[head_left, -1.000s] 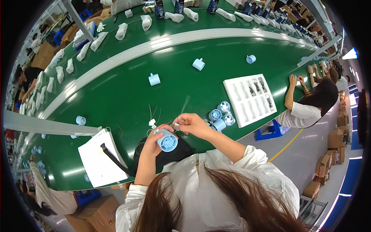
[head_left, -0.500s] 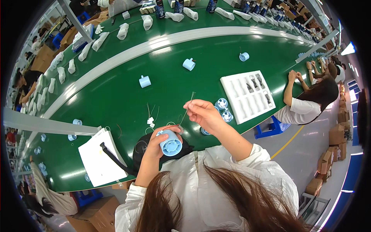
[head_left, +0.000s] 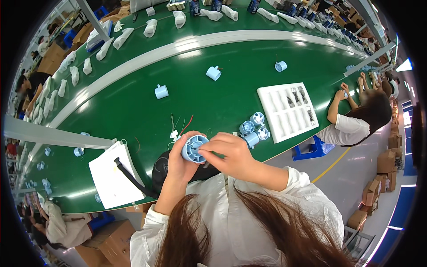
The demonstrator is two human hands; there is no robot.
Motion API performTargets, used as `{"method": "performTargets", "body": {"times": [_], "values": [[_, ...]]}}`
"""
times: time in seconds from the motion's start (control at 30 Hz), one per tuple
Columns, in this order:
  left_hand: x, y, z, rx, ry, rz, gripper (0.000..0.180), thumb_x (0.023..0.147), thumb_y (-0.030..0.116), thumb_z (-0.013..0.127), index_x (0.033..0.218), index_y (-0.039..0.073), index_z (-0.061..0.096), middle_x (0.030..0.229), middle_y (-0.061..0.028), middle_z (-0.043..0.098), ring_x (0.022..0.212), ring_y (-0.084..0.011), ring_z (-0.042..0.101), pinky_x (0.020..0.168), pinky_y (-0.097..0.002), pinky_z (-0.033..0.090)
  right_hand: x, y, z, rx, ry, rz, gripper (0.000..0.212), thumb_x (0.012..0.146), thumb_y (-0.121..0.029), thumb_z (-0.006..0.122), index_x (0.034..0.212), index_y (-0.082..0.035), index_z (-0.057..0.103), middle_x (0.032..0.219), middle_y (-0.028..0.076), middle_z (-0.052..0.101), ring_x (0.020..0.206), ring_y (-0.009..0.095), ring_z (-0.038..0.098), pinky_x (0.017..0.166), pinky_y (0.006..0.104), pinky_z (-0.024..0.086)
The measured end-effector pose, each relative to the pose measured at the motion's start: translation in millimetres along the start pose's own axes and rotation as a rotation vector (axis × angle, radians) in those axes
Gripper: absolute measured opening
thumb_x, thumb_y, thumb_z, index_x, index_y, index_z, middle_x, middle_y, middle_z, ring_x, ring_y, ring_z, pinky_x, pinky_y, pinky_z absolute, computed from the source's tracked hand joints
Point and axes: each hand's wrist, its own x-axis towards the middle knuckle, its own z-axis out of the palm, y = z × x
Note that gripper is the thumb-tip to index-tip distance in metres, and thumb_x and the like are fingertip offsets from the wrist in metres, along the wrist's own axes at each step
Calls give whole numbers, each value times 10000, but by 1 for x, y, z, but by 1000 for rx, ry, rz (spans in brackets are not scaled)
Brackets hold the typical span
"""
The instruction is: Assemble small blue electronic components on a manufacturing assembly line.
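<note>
My left hand (head_left: 178, 163) is wrapped around a light blue round plastic housing (head_left: 191, 146), its open, ribbed end facing up towards me. A red wire (head_left: 188, 123) sticks up behind the housing. My right hand (head_left: 231, 155) pinches a thin dark strand, seemingly a wire, at the housing's open end; the fingertips cover part of the opening. Beyond my left hand, small white connectors (head_left: 174, 134) with thin wires lie on the green table. Just right of my right hand stand several light blue round parts (head_left: 247, 127), some with fan blades showing.
A white foam tray (head_left: 279, 116) holding black parts lies to the right. Light blue cups (head_left: 161, 91) are spaced across the green table (head_left: 133, 107). White sheets (head_left: 113, 180) with a black strap lie at left. A grey rail (head_left: 187, 46) crosses the far side. A co-worker (head_left: 356, 118) sits at right.
My right hand has come down and left to the housing, bringing the thin strand to its opening. My left hand has raised the housing slightly and turned its open end.
</note>
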Motion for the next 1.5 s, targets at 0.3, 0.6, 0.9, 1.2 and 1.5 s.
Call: {"method": "performTargets", "body": {"times": [0.3,0.6,0.9,1.2,1.5], "values": [[-5,-2,14,48,-5,78,339,869,307,434,991,0,508,909,-87,559,830,-148,551,729,-277,458,-3,-3,4,-200,49,-83,67,700,-78,652,688,-53,591,652,39,530,555,185,545,483,295,455],[-5,-5,9,91,5,82,354,878,320,450,989,-12,509,902,-95,566,817,-142,553,727,-269,457,1,1,-4,-304,-75,-264,92,675,-92,630,678,-69,542,662,28,482,599,187,534,491,301,453],[-7,-4,8,318,5,152,425,857,359,496,1041,-24,482,923,-100,566,822,-149,561,714,-271,467,1,-2,-7,-250,-101,-128,110,679,-16,636,784,-32,609,701,52,551,568,185,549,472,270,436],[-13,2,17,460,-8,178,611,681,190,573,1209,-49,379,1026,-133,533,883,-198,565,699,-302,487,-1,-5,-6,58,11,239,167,749,65,573,907,12,583,757,77,625,704,157,620,619,255,497],[-9,2,2,780,-27,371,627,709,-9,637,1275,-2,370,1105,-86,412,1056,-173,461,797,-332,489,0,1,-4,457,3,331,188,786,85,530,970,48,539,1016,95,484,947,164,558,839,294,477]]}}
